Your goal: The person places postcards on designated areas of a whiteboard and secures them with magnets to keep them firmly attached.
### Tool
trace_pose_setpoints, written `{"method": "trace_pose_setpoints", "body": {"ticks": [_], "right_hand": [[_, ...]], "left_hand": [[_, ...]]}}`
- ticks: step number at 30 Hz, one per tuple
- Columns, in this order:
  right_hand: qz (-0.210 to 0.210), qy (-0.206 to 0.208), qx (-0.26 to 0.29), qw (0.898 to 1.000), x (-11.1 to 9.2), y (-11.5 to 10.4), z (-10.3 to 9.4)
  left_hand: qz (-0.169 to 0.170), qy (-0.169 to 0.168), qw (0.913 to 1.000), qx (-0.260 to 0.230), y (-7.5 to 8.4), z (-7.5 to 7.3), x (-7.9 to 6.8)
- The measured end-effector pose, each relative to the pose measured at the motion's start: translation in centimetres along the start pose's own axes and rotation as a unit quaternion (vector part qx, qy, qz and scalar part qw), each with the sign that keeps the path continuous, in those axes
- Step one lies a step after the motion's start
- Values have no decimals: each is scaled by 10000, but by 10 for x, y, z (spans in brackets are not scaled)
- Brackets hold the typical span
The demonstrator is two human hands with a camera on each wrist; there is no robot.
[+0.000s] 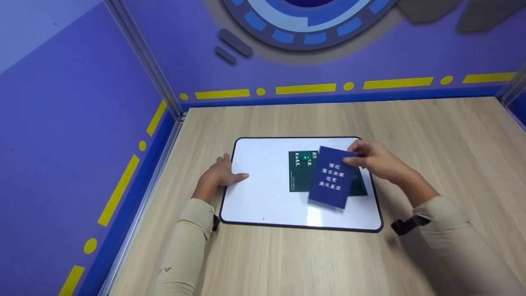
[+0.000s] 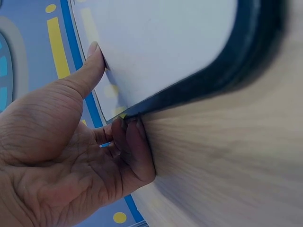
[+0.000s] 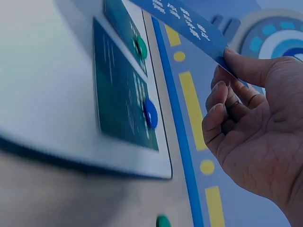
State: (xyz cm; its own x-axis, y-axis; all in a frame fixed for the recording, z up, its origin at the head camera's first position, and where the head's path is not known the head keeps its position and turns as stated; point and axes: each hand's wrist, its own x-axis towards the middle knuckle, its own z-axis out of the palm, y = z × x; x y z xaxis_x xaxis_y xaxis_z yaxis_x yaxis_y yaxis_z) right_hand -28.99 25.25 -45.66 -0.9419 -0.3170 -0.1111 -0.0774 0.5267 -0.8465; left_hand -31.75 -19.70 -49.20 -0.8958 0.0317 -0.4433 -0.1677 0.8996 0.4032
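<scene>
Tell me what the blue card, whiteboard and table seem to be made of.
Blue card: probably stiff paper, fairly matte; it looks almost flat though pinched near one corner.
Whiteboard: a smooth, glossy coated sheet, judging by the bright reflection; its core is hidden.
Table: wood or wood-look laminate, with pale streaky grain; I can't tell which.

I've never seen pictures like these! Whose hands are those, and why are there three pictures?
There's no robot here, just a person's two bare hands. The widest picture comes from a camera on the person's head, looking forward and down. The other two come from cameras on the wrists, one each, so things look tilted. On the table lies a white board. Two green cards lie on it, each with a round thing like a magnet: one green, one blue. The left hand grips the board's edge, thumb on top. The right hand holds a blue card above the board.
</scene>
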Motion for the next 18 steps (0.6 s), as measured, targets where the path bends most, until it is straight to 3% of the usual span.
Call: {"method": "trace_pose_setpoints", "body": {"ticks": [6,18], "right_hand": [[-147,-285,51,9995,30,-16,30],[-95,-270,-279,9992,80,-41,92]], "left_hand": [[-48,34,10000,-41,1,0,-1],[-138,-40,9999,-82,1,0,2]]}}
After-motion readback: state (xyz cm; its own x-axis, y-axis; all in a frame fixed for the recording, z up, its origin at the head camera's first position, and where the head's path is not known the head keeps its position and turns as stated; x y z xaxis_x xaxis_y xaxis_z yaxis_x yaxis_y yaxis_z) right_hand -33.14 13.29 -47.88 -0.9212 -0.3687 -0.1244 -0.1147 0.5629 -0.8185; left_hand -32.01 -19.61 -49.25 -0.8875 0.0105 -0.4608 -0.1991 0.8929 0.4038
